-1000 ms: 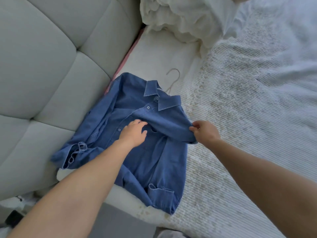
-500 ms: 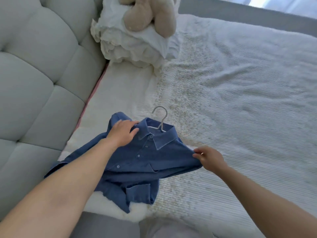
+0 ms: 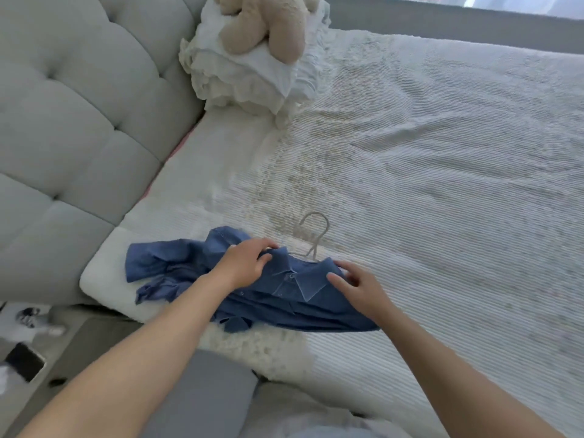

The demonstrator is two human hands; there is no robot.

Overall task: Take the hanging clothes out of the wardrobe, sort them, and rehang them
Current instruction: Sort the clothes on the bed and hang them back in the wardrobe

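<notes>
Near the bed's [image 3: 442, 184] front corner, beside the headboard [image 3: 79, 121], the shirt [image 3: 284, 298] is lying half bunched, still threaded on its hanger [image 3: 313, 238].

Handling-wise I'm guessing it's denim or something like it: soft and floppy, not heavy, not slippery, nothing to break. It's going to sag and slide around if you grab it by a sleeve or the hem. The only stiff bit is the hanger, so that's where I'd be taking hold, at the hook or the neck just above the collar, letting the cloth drape off it. Grabbing both shoulders through the fabric would also be working fine.

Left hand [image 3: 245, 267] is sitting on the shoulder left of the collar, fingers [image 3: 265, 248] bent over the cloth. It looks more like pressing or tugging than a real pinch, and I honestly can't tell if there's a proper hold. Right hand [image 3: 360, 289] is lying on the shoulder right of the collar, fingers mostly straight and spread, looking released, just touching.

Direction: the collar and hook are pointing away from the person, up the bed, hook curling toward the headboard side. The shoulder line, which is the long axis as it's lying now, is running across the view, roughly from the headboard side out toward the middle of the bed. One sleeve is trailing off crumpled toward the headboard; the body is folded under toward the bed's near edge.
</notes>
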